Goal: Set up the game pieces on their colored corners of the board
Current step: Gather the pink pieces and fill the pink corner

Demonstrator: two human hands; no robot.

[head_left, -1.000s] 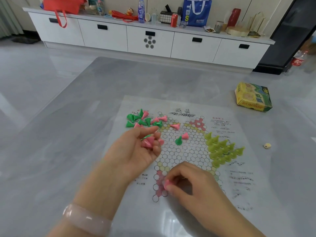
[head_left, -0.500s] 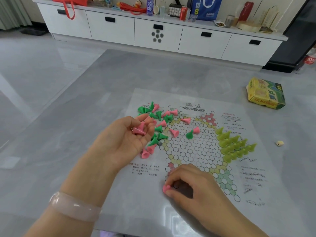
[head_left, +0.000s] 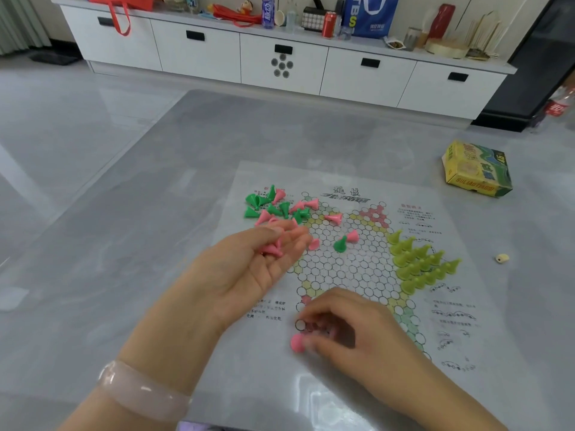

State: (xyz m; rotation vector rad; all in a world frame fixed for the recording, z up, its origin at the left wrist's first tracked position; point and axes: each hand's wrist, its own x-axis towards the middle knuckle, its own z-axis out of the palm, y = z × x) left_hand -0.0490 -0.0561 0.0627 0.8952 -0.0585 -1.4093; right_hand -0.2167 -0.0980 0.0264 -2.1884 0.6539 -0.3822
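A yellow-green box [head_left: 476, 169] lies at the right on the grey surface [head_left: 130, 244], a small pale object [head_left: 502, 258] below it. Across the top runs a cluttered white cabinet [head_left: 280, 57].

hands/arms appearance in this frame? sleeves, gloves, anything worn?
Two bare hands, no gloves. Both forearms are bare as far as the frame shows, with no sleeves visible. The left hand has a smooth, translucent pale pink bangle on its wrist. The right hand shows no rings, watch or markings.

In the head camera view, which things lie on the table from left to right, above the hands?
Mixed green and pink pieces → green piece with a pink one → yellow pieces → small cream object.
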